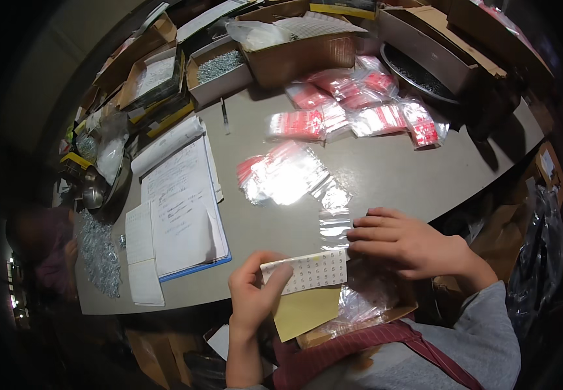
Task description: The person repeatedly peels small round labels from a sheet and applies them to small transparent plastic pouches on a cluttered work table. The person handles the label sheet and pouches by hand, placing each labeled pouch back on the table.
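Near the table's front edge my left hand (pixel 255 292) grips a sheet of small white stickers (pixel 314 270), thumb on top and fingers behind. The lower part of the sheet, a yellow backing (pixel 304 315), hangs below. My right hand (pixel 402 244) is just right of the sheet, fingers stretched out, palm down. Its fingertips are beside a small clear zip bag (pixel 333 224) lying flat on the table; whether they touch it I cannot tell. Beyond lies a fanned pile of small clear bags with red marks (pixel 281 172). Under my hands, an open carton (pixel 372 320) holds clear plastic bags.
Farther back are bundles of red-marked bags (pixel 366 97). An open notebook (pixel 181 214) and a pen (pixel 224 117) lie left. Boxes of small metal parts (pixel 220 65) line the back; a heap of metal pieces (pixel 98 253) lies far left, near another person (pixel 41 247).
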`<state>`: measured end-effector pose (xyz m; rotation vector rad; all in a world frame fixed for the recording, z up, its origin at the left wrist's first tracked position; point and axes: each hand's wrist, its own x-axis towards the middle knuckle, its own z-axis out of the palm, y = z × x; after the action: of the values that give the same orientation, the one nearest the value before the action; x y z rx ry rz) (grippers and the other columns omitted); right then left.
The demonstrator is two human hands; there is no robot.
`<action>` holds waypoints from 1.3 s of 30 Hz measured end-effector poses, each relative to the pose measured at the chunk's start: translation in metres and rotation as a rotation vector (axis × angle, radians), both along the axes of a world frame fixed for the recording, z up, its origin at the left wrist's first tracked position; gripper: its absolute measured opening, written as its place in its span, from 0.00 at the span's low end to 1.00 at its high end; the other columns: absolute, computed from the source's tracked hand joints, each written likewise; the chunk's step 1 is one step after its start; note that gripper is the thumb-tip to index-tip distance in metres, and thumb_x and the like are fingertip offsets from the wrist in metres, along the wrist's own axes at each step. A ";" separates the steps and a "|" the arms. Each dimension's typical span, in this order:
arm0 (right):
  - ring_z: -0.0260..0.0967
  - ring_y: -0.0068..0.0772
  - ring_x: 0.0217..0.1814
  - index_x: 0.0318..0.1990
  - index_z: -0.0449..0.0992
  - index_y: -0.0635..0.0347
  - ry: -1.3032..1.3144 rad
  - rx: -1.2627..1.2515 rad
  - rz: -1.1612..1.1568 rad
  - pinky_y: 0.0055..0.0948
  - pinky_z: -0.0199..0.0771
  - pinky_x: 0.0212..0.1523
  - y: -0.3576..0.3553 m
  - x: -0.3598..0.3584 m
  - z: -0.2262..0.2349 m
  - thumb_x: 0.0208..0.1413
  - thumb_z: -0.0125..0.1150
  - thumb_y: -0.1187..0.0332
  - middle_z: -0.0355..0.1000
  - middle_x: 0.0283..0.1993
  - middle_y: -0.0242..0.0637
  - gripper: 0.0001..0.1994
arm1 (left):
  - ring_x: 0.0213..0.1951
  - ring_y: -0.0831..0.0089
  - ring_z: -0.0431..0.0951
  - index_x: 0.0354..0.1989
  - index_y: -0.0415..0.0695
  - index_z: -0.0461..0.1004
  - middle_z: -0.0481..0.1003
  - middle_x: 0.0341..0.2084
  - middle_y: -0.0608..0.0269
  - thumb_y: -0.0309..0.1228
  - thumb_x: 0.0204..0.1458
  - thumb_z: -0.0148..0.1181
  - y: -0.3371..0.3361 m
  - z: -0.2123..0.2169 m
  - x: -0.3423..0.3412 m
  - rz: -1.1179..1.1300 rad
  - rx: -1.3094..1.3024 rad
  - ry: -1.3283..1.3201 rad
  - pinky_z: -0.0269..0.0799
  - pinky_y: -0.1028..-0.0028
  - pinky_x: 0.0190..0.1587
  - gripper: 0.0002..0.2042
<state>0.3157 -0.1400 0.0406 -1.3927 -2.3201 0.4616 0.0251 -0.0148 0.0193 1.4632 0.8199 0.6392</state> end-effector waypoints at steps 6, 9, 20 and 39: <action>0.72 0.50 0.53 0.52 0.75 0.63 0.254 0.070 -0.227 0.43 0.70 0.57 0.000 -0.008 0.004 0.53 0.65 0.74 0.74 0.51 0.45 0.17 | 0.32 0.82 0.76 0.36 0.33 0.81 0.80 0.29 0.65 0.23 0.55 0.67 -0.015 0.000 0.013 0.029 0.029 0.011 0.72 0.79 0.36 0.05; 0.71 0.48 0.50 0.49 0.75 0.63 0.232 0.187 -0.232 0.42 0.70 0.52 0.009 -0.024 -0.004 0.52 0.66 0.74 0.73 0.47 0.44 0.15 | 0.31 0.81 0.76 0.35 0.33 0.81 0.81 0.27 0.63 0.23 0.54 0.68 -0.020 -0.003 0.022 0.031 0.046 0.022 0.72 0.78 0.35 0.05; 0.66 0.48 0.43 0.41 0.70 0.62 0.117 0.293 -0.189 0.41 0.67 0.48 0.015 -0.054 -0.010 0.38 0.65 0.74 0.67 0.39 0.43 0.19 | 0.28 0.80 0.76 0.33 0.35 0.81 0.80 0.23 0.59 0.27 0.55 0.69 -0.034 -0.004 0.029 0.048 0.194 0.109 0.72 0.76 0.32 0.07; 0.71 0.46 0.41 0.43 0.75 0.64 0.066 0.387 -0.115 0.39 0.73 0.45 0.006 -0.059 -0.010 0.46 0.65 0.74 0.72 0.39 0.43 0.15 | 0.28 0.84 0.74 0.35 0.34 0.81 0.79 0.24 0.66 0.28 0.56 0.67 -0.030 0.002 0.021 0.086 0.053 0.125 0.69 0.79 0.31 0.08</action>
<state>0.2565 -0.1344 0.0307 -1.2869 -2.1192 0.0189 0.0460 -0.0451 0.0213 1.5338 0.9739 0.6431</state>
